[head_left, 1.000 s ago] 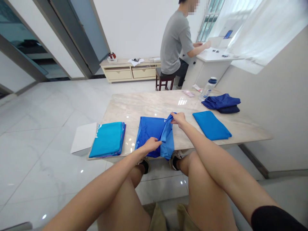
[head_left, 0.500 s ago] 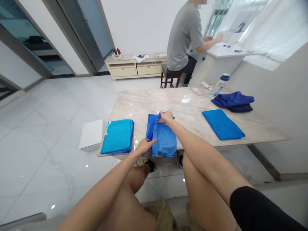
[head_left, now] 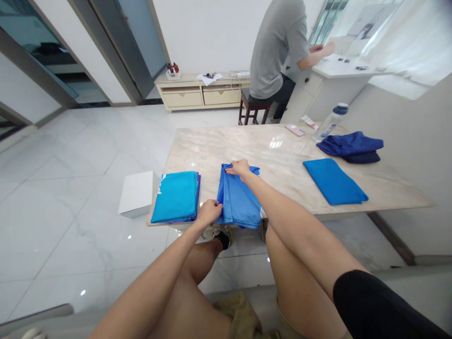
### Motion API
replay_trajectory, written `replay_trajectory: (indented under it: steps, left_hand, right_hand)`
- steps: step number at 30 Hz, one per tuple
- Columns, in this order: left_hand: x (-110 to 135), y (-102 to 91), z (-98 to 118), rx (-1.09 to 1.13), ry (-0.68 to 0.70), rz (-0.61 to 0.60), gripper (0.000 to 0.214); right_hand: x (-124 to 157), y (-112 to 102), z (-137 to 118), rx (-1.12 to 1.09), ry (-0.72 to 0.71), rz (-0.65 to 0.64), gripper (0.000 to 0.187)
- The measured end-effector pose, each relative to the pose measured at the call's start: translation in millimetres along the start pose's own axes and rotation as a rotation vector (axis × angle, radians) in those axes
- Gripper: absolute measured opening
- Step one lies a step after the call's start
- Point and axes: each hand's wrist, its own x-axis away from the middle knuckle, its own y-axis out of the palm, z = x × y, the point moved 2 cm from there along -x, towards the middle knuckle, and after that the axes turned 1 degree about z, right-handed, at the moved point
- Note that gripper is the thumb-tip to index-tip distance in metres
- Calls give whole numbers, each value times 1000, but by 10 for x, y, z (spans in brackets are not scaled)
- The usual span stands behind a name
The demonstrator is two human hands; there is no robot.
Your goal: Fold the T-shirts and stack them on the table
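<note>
Bright daylight comes through the curtain (head_left: 420, 47) at upper right, nearly washing it out; glare spots the table (head_left: 212, 143) and floor (head_left: 81, 150), and wide-lens stretching slants the door (head_left: 122, 42).

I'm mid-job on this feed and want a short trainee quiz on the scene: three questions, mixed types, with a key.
1. Which side of the middle blue cloth is the left hand at? A) left B) right C) far
2. True or false: the right hand touches the cloth near its far end.
3. Fill the gap: the white box is at the ___ end of the table, as the wearer sees it.

Key: 1 A; 2 true; 3 left.
</note>
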Motion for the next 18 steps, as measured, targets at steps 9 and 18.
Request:
replay_trajectory:
  steps: [9, 18]
  left_hand:
    - [164, -154, 165, -212, 53, 190, 35]
    - [265, 90, 546, -522, 170, 122, 42]
  right_hand:
    - [15, -168, -62, 205, -102, -78, 13]
    - [116, -719, -154, 550, -207, -27, 17]
